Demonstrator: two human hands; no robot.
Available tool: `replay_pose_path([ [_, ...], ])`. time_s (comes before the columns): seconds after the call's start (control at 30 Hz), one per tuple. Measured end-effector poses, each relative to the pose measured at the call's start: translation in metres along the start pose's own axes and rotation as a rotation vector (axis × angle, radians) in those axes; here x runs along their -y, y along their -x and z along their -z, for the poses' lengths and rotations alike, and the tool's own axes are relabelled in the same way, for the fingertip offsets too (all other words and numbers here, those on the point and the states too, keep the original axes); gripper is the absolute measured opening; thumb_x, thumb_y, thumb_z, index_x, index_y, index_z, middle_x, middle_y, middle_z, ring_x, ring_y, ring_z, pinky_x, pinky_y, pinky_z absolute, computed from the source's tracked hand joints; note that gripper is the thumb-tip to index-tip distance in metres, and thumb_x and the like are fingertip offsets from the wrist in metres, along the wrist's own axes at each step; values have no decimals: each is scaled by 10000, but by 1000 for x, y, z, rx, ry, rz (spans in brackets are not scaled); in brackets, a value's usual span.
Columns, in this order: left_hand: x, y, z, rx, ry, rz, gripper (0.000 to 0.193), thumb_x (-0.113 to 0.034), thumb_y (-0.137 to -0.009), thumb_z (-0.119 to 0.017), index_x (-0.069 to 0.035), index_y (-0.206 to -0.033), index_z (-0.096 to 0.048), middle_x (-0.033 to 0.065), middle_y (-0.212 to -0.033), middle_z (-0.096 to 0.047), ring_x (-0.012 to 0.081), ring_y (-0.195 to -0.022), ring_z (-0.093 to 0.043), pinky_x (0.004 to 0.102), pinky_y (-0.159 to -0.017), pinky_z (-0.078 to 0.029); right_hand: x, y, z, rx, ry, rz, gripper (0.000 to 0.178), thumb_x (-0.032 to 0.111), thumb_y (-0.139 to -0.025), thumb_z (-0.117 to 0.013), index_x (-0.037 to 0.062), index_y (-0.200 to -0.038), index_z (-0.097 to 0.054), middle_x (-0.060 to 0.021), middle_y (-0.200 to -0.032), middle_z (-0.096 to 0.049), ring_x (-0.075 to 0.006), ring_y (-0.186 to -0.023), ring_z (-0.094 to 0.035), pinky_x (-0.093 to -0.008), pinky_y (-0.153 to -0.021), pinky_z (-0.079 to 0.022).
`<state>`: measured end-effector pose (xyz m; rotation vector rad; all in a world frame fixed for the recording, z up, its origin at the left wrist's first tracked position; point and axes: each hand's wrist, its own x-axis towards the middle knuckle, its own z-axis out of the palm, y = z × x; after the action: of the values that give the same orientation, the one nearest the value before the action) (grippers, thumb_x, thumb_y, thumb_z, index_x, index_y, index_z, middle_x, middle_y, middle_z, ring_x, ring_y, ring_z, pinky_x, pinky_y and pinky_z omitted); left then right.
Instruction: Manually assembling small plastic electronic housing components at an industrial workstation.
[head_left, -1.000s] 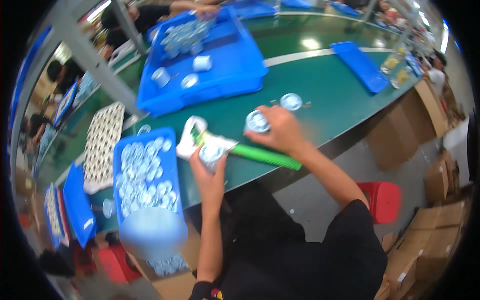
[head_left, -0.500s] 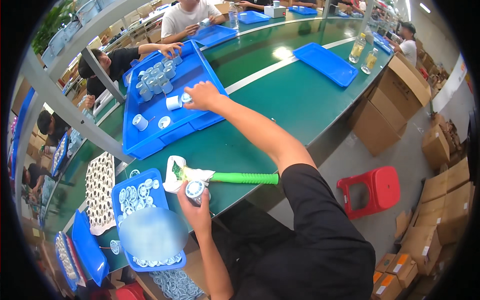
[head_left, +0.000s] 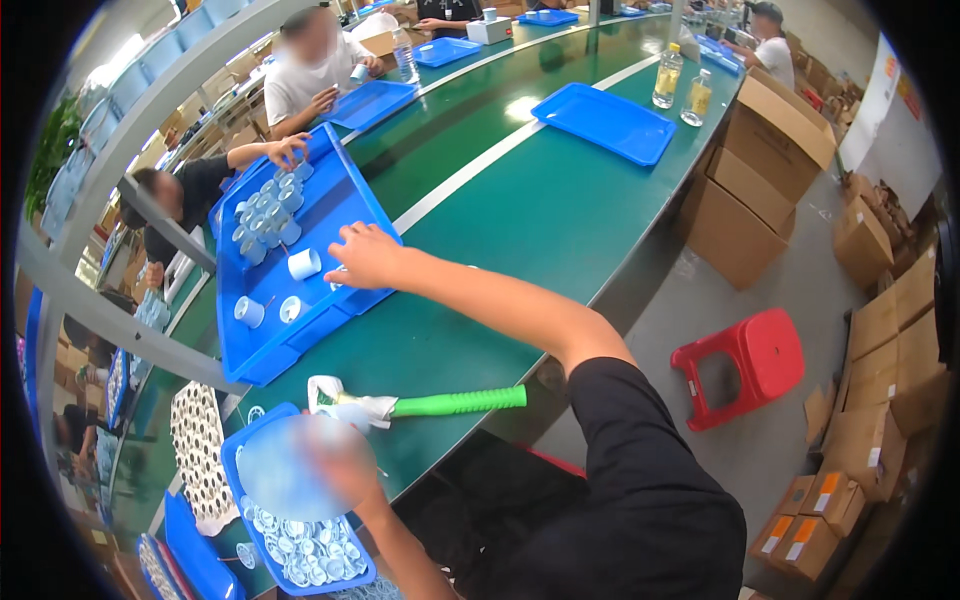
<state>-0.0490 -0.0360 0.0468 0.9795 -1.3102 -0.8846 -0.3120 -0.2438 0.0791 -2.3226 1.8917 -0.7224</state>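
Observation:
My left hand (head_left: pixel 345 470) is over the blue tray of small light-blue rings and caps (head_left: pixel 312 550). A blurred patch covers its fingers, so what they hold is hidden. My right arm reaches forward, and the right hand (head_left: pixel 368 258) is at the near right side of the large blue tray (head_left: pixel 300 345). Its fingers are curled downward over a light-blue part (head_left: pixel 336 285), of which only a sliver shows. Beside that hand a pale cylindrical cup (head_left: pixel 304 264) lies on its side. Two more cups, one a pale cup with a thin lead (head_left: pixel 249 312), are nearer the tray's corner.
A green-handled tool (head_left: pixel 455 401), its head wrapped in white, lies on the green table (head_left: pixel 480 230). Several cups (head_left: pixel 268 215) cluster in the tray's far part, under a co-worker's hand (head_left: pixel 287 150). A flat blue tray (head_left: pixel 605 125) and bottles (head_left: pixel 667 75) stand farther right; a red stool (head_left: pixel 745 365) is on the floor.
The whole view has shifted, with table things lower and further left. My left hand, which held a light-blue spool beside the tool, has moved over the small-parts tray. My right hand stays near the same cups.

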Motion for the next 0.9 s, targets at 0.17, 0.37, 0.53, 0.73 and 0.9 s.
replay_pose_path([
  [0.17,-28,-73,-2,-34,-293,-121,567,-118,-1045,-694,31,-1543,-467,165,-1483,-539,262,-1321,-572,394,-1142,-461,1,84,43,-200,78,83,573,510,-980,-698,21,-1278,-669,-281,-1312,-622,-463,-1316,-553,-559,-1124,-439],
  [0.37,33,-196,-29,11,-685,-293,592,-259,-1011,-738,42,-1476,-530,232,-1476,-558,362,-1346,-572,431,-1166,-424,-43,200,52,-119,187,-86,717,528,-942,-740,57,-1455,-568,-258,-1325,-591,-453,-1266,-559,-562,-1090,-446],
  [0.53,80,-251,-59,98,-689,-247,619,-266,-999,-744,106,-1439,-520,279,-1437,-570,400,-1314,-580,440,-1147,-428,-60,222,26,-237,39,-80,720,410,-942,-783,131,-1543,-501,-206,-1249,-589,-393,-1166,-606,-524,-982,-505],
  [0.73,95,-269,-65,263,-856,-249,601,-233,-980,-772,77,-1435,-531,254,-1374,-622,382,-1183,-671,425,-1065,-506,-62,212,3,-455,84,-49,730,414,-913,-791,21,-1472,-532,-170,-1110,-650,-327,-1064,-615,-456,-942,-466],
  [0.9,60,-250,-92,549,-928,1,581,-491,-1091,-579,57,-1255,-675,258,-1135,-735,373,-1040,-714,469,-936,-528,-65,222,4,-456,70,-50,722,405,-911,-795,20,-1466,-541,-163,-1111,-647,-324,-1060,-603,-455,-942,-470],
])
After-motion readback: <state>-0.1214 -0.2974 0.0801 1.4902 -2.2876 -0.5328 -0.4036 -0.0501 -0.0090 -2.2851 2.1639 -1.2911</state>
